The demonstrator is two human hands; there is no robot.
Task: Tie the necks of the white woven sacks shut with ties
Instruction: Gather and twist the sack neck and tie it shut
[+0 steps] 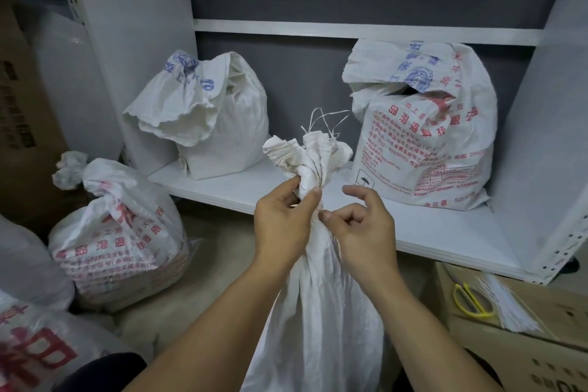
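A white woven sack [321, 312] stands in front of me with its neck gathered into a bunch [310, 162]. My left hand [283, 223] grips the gathered neck from the left, thumb and fingers curled round it. My right hand [362, 226] pinches something thin at the neck, just right of my left thumb; the tie itself is too thin to make out. Loose threads stick up from the top of the bunch.
Two open-necked sacks sit on the white shelf [445, 232]: one at the left [206, 118], one at the right [426, 137]. A tied sack [117, 232] stands on the floor at left. On a cardboard box [525, 344] at right lie yellow scissors [471, 299] and a bundle of white ties [506, 305].
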